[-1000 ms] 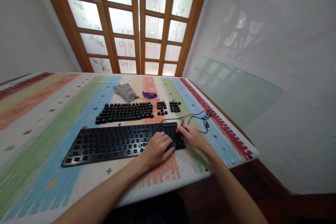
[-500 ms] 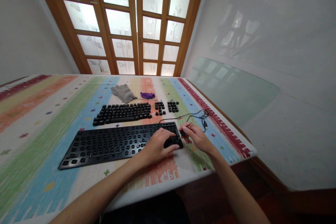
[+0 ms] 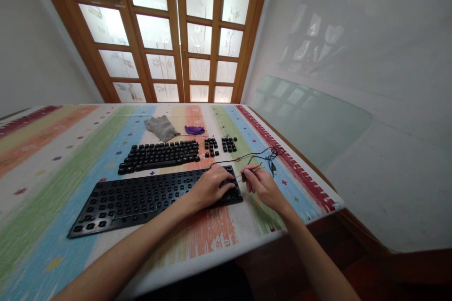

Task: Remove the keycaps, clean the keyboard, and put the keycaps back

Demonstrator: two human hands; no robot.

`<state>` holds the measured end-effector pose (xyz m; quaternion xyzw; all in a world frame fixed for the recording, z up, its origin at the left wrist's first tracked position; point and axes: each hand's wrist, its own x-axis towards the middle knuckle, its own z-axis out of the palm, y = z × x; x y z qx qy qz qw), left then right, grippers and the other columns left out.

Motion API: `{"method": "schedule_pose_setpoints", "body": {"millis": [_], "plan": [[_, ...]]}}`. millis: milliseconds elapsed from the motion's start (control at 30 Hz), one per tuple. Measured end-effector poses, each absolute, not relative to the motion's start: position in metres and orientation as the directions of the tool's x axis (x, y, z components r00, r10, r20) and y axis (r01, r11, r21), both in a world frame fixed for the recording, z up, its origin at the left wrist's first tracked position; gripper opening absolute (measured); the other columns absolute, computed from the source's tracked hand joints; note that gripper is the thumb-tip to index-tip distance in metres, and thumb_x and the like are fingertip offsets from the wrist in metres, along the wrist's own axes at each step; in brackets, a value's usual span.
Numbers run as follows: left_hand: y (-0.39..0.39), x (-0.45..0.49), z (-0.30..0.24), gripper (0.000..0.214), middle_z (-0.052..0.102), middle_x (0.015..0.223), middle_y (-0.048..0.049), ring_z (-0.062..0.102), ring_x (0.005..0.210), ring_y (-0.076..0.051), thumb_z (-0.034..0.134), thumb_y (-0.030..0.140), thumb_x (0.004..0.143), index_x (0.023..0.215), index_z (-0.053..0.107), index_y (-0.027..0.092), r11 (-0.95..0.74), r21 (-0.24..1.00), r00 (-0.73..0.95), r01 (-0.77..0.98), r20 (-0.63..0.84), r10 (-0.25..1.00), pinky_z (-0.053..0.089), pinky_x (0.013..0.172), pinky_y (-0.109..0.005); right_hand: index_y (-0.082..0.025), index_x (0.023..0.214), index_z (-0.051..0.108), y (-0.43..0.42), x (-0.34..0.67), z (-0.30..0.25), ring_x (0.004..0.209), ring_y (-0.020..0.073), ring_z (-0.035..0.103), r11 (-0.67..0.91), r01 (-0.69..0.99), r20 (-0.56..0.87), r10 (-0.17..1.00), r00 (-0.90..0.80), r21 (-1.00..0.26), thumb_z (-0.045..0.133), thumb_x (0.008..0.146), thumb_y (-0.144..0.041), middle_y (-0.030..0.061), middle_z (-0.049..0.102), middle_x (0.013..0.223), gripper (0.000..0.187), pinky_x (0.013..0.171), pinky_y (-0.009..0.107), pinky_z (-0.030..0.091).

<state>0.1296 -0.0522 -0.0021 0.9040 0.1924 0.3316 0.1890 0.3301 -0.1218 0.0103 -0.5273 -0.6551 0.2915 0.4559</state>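
A black keyboard point(image 3: 141, 197) with its keycaps off lies across the near part of the table, bare switches showing. My left hand point(image 3: 212, 187) rests over its right end, thumb and fingers apart against the keyboard. Just beyond that end, my right hand point(image 3: 259, 183) is closed in a pinch. Between its fingers is a small dark tool with thin wires, which looks like a keycap puller point(image 3: 243, 176). The fingers partly hide it. Behind the keyboard sit rows of loose black keycaps point(image 3: 162, 154), with smaller groups of keycaps point(image 3: 229, 144) to their right.
A grey cloth point(image 3: 160, 127) and a purple cloth point(image 3: 194, 130) lie beyond the keycaps. A black USB cable point(image 3: 271, 153) is coiled at the right. The striped tablecloth point(image 3: 52, 197) covers the table, whose right edge runs near a white wall.
My left thumb and fingers have drawn nearer each other over the keyboard's right end. My right hand still holds the small tool. The whole view has shifted slightly.
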Motion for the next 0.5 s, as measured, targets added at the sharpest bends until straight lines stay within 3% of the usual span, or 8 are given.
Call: {"method": "schedule_pose_setpoints", "body": {"millis": [133,267,500], "plan": [[-0.038,0.136,0.006,0.014,0.068,0.088,-0.0057,0.061,0.084,-0.018,0.062,0.028,0.091,0.096,0.066,0.016,-0.849,0.5,0.72,0.17,0.525,0.453,0.05,0.079,-0.032,-0.017,0.088,0.059,-0.119,0.334,0.008,0.049,0.013,0.052,0.257,0.39,0.317,0.943,0.099,-0.884,0.046,0.094,-0.057,0.0002,0.056,0.06,0.042,0.047,0.025,0.041],[-0.02,0.146,0.009,0.012,0.066,0.089,-0.0047,0.06,0.086,-0.018,0.061,0.028,0.091,0.095,0.064,0.017,-0.851,0.501,0.692,0.158,0.558,0.457,0.049,0.08,-0.032,-0.017,0.093,0.057,-0.119,0.338,0.006,0.045,0.0132,0.05,0.231,0.244,0.285,0.933,0.217,-0.942,0.05,0.092,-0.058,-0.0033,0.052,0.054,0.041,0.044,0.024,0.039],[0.021,0.184,-0.002,0.008,0.062,0.091,-0.0066,0.056,0.095,-0.021,0.061,0.022,0.09,0.092,0.066,0.016,-0.893,0.291,0.754,0.342,0.482,0.446,0.048,0.085,-0.034,-0.017,0.09,0.057,-0.127,0.343,0.004,0.045,0.0122,0.051,0.198,0.158,0.234,0.937,0.26,-0.967,0.055,0.086,-0.062,-0.0017,0.056,0.06,0.046,0.042,0.024,0.039]]}}
